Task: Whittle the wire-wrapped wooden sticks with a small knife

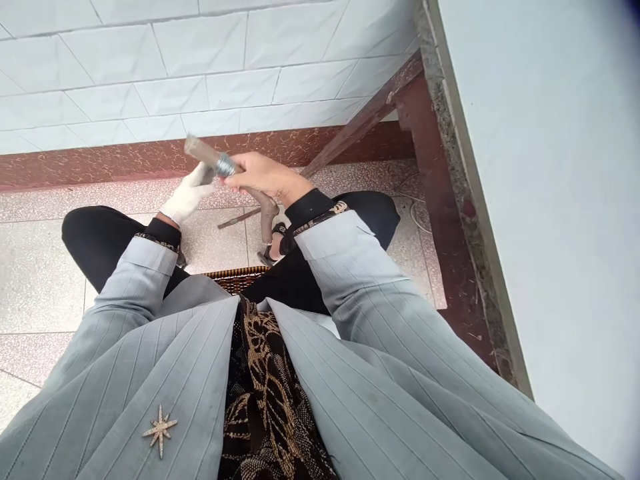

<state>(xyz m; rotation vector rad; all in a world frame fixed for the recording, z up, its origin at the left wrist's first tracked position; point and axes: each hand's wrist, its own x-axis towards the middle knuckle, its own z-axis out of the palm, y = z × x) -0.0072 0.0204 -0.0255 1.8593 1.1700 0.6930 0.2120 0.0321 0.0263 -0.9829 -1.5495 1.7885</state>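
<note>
And here's the wooden handle point(199, 149), held up above the knees, slanting across the body with a shiny metal band point(225, 165) wrapped around it! The bare right hand point(265, 177) is closed firmly around the shaft, fingers curled right beside that band. That's a solid place to hold, as a grip close to the band leaves the piece little room to twist. Keep that wrist relaxed and the hold snug, that's the way to do it. Over on the other side, the left hand point(187, 195), in a white knit glove, sits under the far end with its fingers touching the wood, though we can't quite tell from here whether it closes all the way round. Past the right hand, a curved brown end point(270, 212) bends downward, probably part of the same piece, and a thin dark rod point(239, 217) shows just beside it. Below the hands, we've got black trousers point(100, 243) at the knees, grey pinstriped jacket sleeves point(350, 267), and a woven rim point(235, 278) between the legs. Further out, there are speckled floor tiles point(40, 280), a red-brown skirting point(150, 157), white wall tiles point(175, 67), and a wooden strut point(363, 123) slanting up from a dark red post point(435, 200).
</note>
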